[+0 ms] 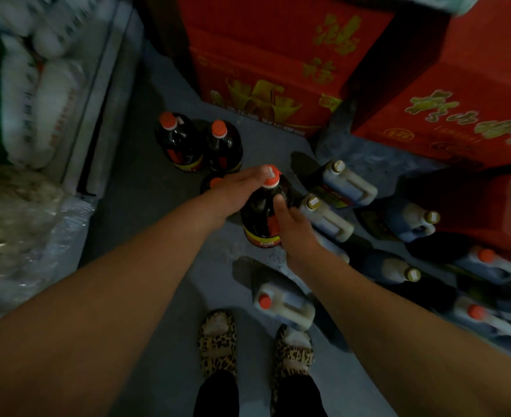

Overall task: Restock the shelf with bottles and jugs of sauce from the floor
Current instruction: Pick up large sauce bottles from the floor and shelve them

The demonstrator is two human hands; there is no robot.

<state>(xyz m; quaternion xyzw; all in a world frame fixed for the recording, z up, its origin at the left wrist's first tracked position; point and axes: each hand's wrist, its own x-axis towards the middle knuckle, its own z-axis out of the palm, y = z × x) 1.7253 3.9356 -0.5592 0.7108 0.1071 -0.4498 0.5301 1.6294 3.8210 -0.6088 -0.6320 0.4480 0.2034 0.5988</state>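
Dark sauce fills the orange-capped bottle [263, 212] that both hands are closing on just above the grey floor [170, 266]: the left hand [239, 191] is wrapping its grip around the neck under the cap, and the right hand [293, 224] is pressing its grip against the bottle's side. Two matching bottles [200, 145] and a spread of handled jugs [338, 203] are standing and lying nearby beside red cartons [278, 61]. Judging by how much is waiting on the floor, the restocking is looking far from finished, with no shelf space showing clearly.

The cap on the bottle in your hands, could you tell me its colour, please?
Orange-red cap, clearest in the head view.
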